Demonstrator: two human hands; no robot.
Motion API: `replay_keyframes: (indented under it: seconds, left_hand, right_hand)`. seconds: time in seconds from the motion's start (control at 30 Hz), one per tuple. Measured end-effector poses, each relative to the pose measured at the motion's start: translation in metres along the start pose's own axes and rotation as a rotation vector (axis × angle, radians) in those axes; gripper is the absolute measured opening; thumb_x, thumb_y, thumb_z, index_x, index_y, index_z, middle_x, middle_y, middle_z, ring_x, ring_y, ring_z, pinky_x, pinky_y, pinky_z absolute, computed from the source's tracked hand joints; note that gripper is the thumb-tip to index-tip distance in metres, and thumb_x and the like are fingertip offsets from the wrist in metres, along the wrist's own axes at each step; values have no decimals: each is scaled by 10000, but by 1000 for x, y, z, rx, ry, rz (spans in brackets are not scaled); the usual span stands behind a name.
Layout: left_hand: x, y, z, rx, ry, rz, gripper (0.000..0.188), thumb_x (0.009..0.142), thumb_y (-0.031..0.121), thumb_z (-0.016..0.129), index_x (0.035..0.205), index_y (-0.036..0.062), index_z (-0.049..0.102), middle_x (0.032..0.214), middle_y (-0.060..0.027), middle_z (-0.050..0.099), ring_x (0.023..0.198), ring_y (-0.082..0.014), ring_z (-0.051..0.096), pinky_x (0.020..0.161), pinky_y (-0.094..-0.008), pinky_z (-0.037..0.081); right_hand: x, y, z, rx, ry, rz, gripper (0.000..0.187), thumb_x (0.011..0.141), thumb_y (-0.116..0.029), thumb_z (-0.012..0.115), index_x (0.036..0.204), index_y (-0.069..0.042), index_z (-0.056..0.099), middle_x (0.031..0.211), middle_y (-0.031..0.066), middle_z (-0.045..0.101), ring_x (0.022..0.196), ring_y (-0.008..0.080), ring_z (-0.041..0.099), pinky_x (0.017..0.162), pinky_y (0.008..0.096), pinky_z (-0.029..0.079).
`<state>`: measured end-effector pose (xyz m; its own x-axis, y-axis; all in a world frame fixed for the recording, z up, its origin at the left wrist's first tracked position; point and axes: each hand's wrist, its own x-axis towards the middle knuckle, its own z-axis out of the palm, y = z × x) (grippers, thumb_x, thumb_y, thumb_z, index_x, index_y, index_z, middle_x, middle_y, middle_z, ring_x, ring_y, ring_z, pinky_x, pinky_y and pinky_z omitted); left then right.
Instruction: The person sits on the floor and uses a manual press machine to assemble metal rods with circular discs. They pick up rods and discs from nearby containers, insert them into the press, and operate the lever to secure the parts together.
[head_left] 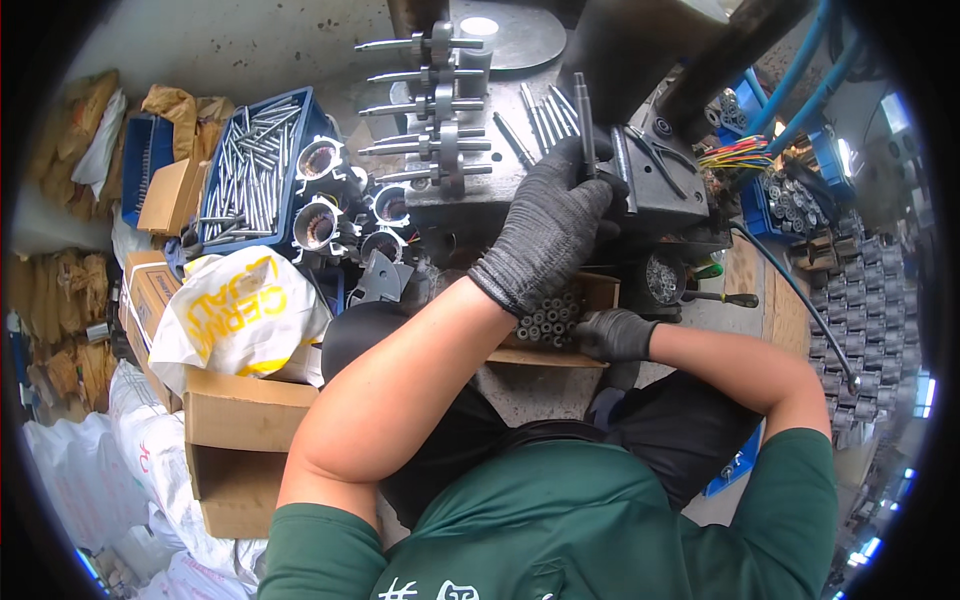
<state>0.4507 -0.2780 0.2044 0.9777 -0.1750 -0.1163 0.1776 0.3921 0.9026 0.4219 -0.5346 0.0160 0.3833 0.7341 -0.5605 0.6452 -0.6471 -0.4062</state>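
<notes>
- Upright over the bench (485, 210), a slim metal shaft (582, 115) stood in my gloved left hand (550, 215), its fingers wrapped closely around the lower part.
- I judged it stiff, fairly heavy for its size and perhaps slick; mid-length looked the surest hold, clear of the narrower tip.
- My gloved right hand (617, 335) lay at the carton (602, 291) of round metal parts (547, 322), fingers curled; I could not tell whether they gripped anything.

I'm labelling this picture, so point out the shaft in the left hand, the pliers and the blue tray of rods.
Shaft (582, 108): head view, on its exposed upper length.
Pliers (653, 152): head view, near the joint.
Blue tray (312, 118): head view, on its right wall.
</notes>
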Motion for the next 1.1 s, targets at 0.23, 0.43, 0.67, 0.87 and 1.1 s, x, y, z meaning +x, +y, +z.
replay_keyframes:
  seconds: [0.23, 0.43, 0.67, 0.87, 1.1]
  left_hand:
    - [7, 12, 1, 30, -64, -23, 381, 1011, 32, 540, 1392, 25, 531, 1141, -120, 700, 982, -181, 710, 805, -295, 630]
    - [20, -7, -11, 248, -13, 103, 382, 993, 131, 602, 1312, -80, 596, 1103, -300, 704, 1070, -391, 715, 995, -445, 554]
    - [24, -1, -15, 308, -22, 19, 388, 1008, 134, 585, 1341, -63, 597, 1133, -311, 700, 1112, -415, 705, 1037, -457, 554]
    - [23, 8, -16, 401, 1, 77, 341, 1020, 111, 563, 1314, -55, 609, 1078, -295, 710, 1050, -411, 720, 971, -453, 578]
    - [26, 6, -19, 412, 8, 125, 389, 1009, 116, 578, 1361, -50, 588, 1096, -293, 710, 1052, -390, 727, 957, -440, 586]
  right_hand:
    - [126, 33, 114, -3, 459, -38, 415, 944, -257, 638, 1332, -126, 704, 1333, 201, 681, 1255, 372, 641, 1106, 473, 492]
    - [170, -1, 80, 428, 375, 113, 426, 955, -271, 628, 1350, -123, 686, 1356, 197, 662, 1275, 363, 623, 1119, 469, 476]
    - [145, 14, 62, 596, 333, 197, 440, 968, -287, 616, 1372, -120, 664, 1383, 193, 640, 1298, 353, 602, 1134, 463, 457]
    - [129, 22, 56, 689, 334, 202, 453, 979, -301, 605, 1391, -117, 646, 1407, 189, 622, 1318, 345, 585, 1147, 459, 441]
    - [126, 19, 56, 762, 319, 190, 468, 992, -316, 593, 1413, -113, 624, 1434, 184, 600, 1341, 335, 564, 1163, 453, 422]
